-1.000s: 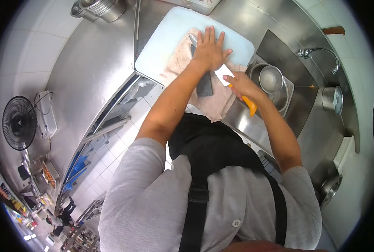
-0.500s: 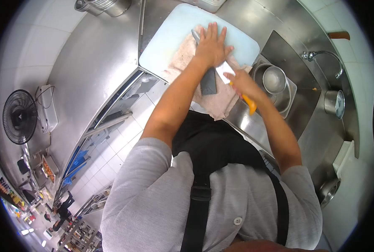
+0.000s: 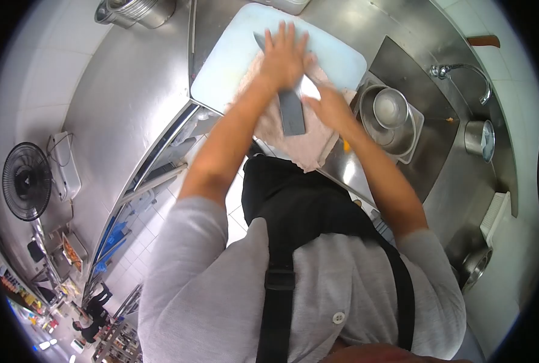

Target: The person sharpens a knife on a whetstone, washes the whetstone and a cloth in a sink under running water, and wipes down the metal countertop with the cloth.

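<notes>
A knife [image 3: 310, 89] lies slantwise over a dark grey sharpening stone [image 3: 292, 116], its tip pointing up and left. My left hand [image 3: 283, 57] presses on the blade from above, fingers stretched out and spread, and hides much of it. My right hand [image 3: 331, 109] is wrapped around the handle end; a bit of yellow handle shows below the wrist. Under the stone is a rumpled pale cloth [image 3: 308, 148], which drapes over the near edge of a light blue cutting board [image 3: 221, 72].
Right of the board, a metal pot [image 3: 391, 109] sits inside a larger steel bowl in the sink area, near a tap [image 3: 463, 68]. Another steel pot [image 3: 479, 139] stands farther right. A black fan [image 3: 27, 180] is at the left. Two people are far off at lower left.
Both hands and the knife have moved up and to the left across the stone. More of the stone's near end shows. The view has shifted slightly.
</notes>
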`<state>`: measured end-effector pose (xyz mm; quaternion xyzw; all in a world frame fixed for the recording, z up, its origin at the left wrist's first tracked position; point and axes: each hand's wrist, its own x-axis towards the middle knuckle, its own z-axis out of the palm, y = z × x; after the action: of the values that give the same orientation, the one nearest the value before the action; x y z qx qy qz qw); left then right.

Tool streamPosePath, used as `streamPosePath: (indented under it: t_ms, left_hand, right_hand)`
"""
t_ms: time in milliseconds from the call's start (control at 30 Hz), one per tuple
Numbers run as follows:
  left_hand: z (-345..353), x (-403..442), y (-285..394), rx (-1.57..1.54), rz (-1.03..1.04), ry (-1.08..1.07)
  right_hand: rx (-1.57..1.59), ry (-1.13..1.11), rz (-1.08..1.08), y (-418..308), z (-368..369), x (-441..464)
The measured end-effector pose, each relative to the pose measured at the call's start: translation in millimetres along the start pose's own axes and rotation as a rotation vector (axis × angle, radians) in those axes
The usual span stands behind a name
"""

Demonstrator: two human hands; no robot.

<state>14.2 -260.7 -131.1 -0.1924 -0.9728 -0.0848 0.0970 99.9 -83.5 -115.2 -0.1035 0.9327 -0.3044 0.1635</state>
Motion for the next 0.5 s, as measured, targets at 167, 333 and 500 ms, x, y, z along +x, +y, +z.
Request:
streamPosePath:
  t_ms: [167,333,500]
  left_hand:
    - [-30.1,-80.0,69.9,-0.141,0.029,-0.1]
    - [-0.4,-2.3,-20.9,0.058,-0.067,0.067]
    - [-83.4,23.7,-67.9,-0.194,-0.273,0.528]
  right_hand:
    - [0.237,-0.126,0.077,2.0,7.9,-106.6]
    - [0.025,-0.067,-0.079,-14.4,-26.5,20.0]
    - [-0.014,0.276,-0.012,-63.7,-61.7,80.0]
